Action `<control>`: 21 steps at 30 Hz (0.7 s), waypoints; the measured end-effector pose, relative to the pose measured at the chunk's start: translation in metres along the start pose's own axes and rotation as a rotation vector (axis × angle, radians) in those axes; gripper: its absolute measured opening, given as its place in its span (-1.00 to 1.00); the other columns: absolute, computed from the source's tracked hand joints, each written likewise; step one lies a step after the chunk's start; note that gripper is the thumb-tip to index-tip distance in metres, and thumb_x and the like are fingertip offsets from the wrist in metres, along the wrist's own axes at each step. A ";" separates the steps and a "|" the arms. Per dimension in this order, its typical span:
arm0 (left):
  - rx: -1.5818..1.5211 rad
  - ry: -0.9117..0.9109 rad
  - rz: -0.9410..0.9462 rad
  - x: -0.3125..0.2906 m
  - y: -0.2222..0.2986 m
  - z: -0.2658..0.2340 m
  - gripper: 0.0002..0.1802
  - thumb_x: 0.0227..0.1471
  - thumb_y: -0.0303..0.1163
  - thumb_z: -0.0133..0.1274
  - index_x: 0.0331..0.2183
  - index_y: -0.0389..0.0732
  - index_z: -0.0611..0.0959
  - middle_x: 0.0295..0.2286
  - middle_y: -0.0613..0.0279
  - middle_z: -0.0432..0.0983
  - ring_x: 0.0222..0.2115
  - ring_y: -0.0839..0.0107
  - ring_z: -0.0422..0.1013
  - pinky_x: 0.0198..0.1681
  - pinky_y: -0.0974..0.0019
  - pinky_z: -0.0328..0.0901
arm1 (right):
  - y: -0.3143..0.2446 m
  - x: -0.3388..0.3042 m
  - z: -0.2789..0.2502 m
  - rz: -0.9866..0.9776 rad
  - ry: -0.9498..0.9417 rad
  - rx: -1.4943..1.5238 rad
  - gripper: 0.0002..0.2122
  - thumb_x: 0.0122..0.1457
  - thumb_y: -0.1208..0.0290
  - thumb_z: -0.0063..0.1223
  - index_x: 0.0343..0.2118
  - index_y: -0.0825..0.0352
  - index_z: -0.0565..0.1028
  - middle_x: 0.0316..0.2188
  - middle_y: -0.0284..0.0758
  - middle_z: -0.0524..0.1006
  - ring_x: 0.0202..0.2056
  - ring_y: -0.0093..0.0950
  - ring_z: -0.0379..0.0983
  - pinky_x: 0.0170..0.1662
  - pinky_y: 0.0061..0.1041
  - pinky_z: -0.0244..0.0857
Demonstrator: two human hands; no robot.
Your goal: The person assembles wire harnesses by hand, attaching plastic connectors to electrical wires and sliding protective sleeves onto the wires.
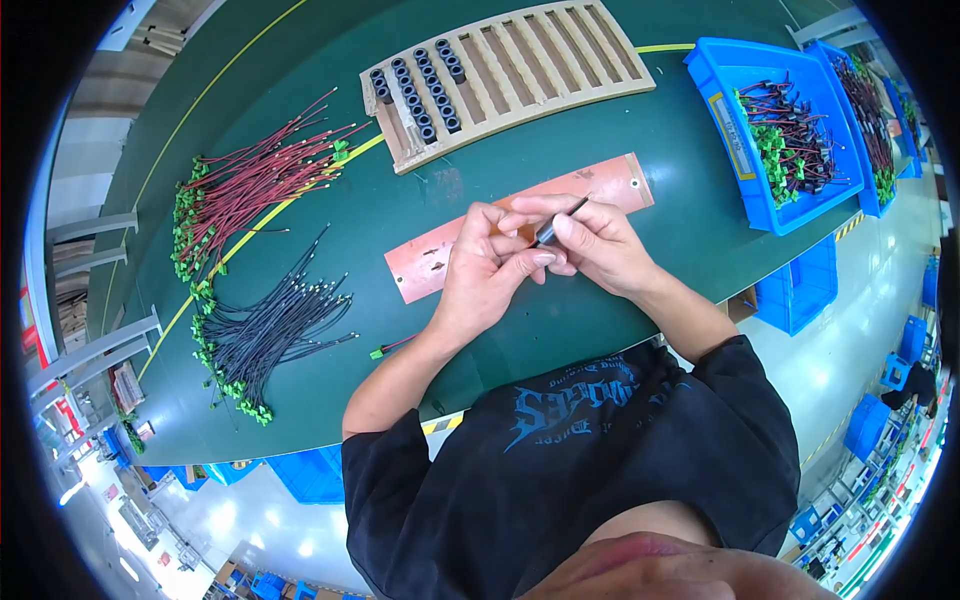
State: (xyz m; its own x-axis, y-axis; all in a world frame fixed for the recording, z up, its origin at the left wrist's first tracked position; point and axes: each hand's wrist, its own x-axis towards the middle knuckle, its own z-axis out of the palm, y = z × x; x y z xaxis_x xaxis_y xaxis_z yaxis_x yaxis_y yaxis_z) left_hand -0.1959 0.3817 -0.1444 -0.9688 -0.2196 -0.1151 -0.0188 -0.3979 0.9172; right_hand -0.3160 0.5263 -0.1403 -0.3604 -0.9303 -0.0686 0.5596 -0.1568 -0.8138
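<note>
Over an orange-pink flat plate [415, 280], my two hands meet around a small black cylinder [547, 234]. A thin dark wire [578, 206] sticks out of its upper right end. My right hand [615, 255] pinches the cylinder between thumb and fingers. Close against it, my left hand [480, 270] has its fingers curled at the cylinder's lower left end, on a dark wire there. How far the wire runs through the cylinder is hidden by my fingers. Beside my left forearm lies a green connector [377, 353] with a short red and black lead.
Red wires [270, 190] and black wires [280, 325] with green connectors lie in piles on the left of the green table [440, 375]. A slotted tan rack [540, 65] at the back holds several black cylinders [430, 90]. At right, a blue bin [725, 150] holds wired parts.
</note>
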 end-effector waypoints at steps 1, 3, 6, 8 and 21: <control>-0.014 0.003 -0.008 0.001 0.000 0.001 -0.58 0.16 -0.66 0.06 -0.02 -0.26 0.28 -0.40 0.18 0.58 -0.47 0.47 0.49 -0.34 0.43 0.37 | 0.003 0.002 0.002 -0.023 0.003 0.009 -0.61 0.45 0.28 -0.23 0.18 0.42 0.38 0.01 -0.26 0.54 -0.45 -0.63 0.34 -0.35 -0.64 0.25; -0.027 0.010 -0.018 0.003 0.007 -0.001 -0.61 0.17 -0.63 0.07 -0.03 -0.24 0.30 -0.41 0.19 0.59 -0.48 0.50 0.48 -0.35 0.44 0.35 | -0.004 0.004 -0.010 -0.035 -0.010 0.021 -0.61 0.46 0.26 -0.25 0.16 0.43 0.39 -0.03 -0.24 0.55 -0.46 -0.63 0.32 -0.36 -0.64 0.24; 0.278 -0.091 -0.199 0.003 0.025 -0.017 -0.75 0.22 -0.51 0.06 -0.08 -0.26 0.44 -0.51 0.27 0.57 -0.51 0.56 0.44 -0.39 0.44 0.32 | -0.025 0.003 -0.018 -0.141 0.178 0.096 -0.61 0.45 0.25 -0.25 0.10 0.48 0.41 -0.24 -0.22 0.56 -0.49 -0.65 0.18 -0.40 -0.65 0.14; 0.510 -0.183 -0.217 0.001 0.028 -0.025 -0.83 0.29 -0.43 -0.01 -0.13 -0.27 0.58 -0.57 0.35 0.51 -0.65 0.74 0.14 -0.59 0.57 0.04 | -0.031 0.003 -0.037 -0.253 0.195 0.074 -0.61 0.45 0.24 -0.25 0.11 0.47 0.41 -0.25 -0.21 0.56 -0.48 -0.65 0.19 -0.40 -0.66 0.13; 0.750 -0.192 -0.043 -0.044 0.069 -0.065 -0.72 0.07 -0.44 0.21 -0.14 -0.29 0.66 -0.34 0.16 0.62 -0.35 0.40 0.55 -0.29 0.32 0.40 | -0.026 0.007 -0.026 -0.202 0.046 0.010 -0.63 0.47 0.16 -0.34 -0.23 0.39 0.41 -0.41 -0.19 0.47 -0.51 -0.52 0.35 -0.40 -0.55 0.29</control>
State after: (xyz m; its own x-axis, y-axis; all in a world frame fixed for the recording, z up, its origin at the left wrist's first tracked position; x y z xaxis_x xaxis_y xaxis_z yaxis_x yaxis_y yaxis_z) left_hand -0.1389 0.3061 -0.1008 -0.9879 -0.0324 -0.1515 -0.1538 0.3221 0.9341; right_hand -0.3525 0.5323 -0.1352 -0.4997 -0.8635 0.0686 0.4798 -0.3418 -0.8081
